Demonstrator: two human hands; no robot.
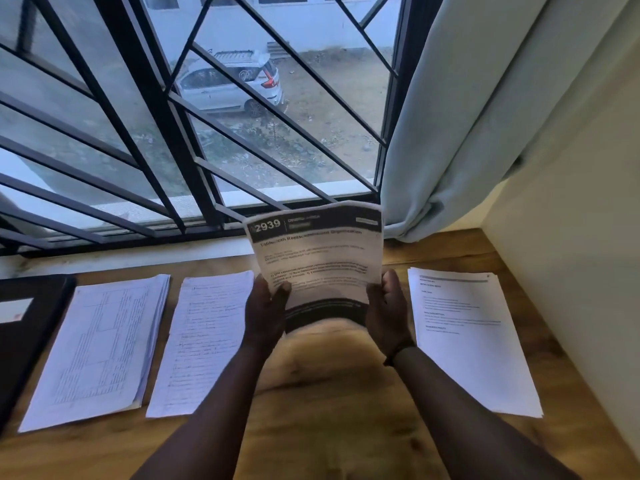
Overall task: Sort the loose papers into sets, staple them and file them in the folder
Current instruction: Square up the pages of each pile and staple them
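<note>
Wooden desk (322, 410) under me, and I'm holding a printed set headed 2939 (317, 251) upright above it, left hand (265, 315) and right hand (386, 311) each gripping a lower side edge. 3 paper stacks lie flat: table sheets (97, 348), handwritten pages (204, 341), typed pages (471, 337). Black folder (26, 327) far left.

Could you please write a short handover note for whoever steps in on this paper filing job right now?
Left hand and right hand grip the bottom edges of the held set, headed 2939, upright above the desk.
Three stacks lie flat: table stack, handwritten stack, printed stack at right.
Black folder at far left, closed.
Done: sorting, mostly.
Left: stapling, filing. No stapler in view.
</note>
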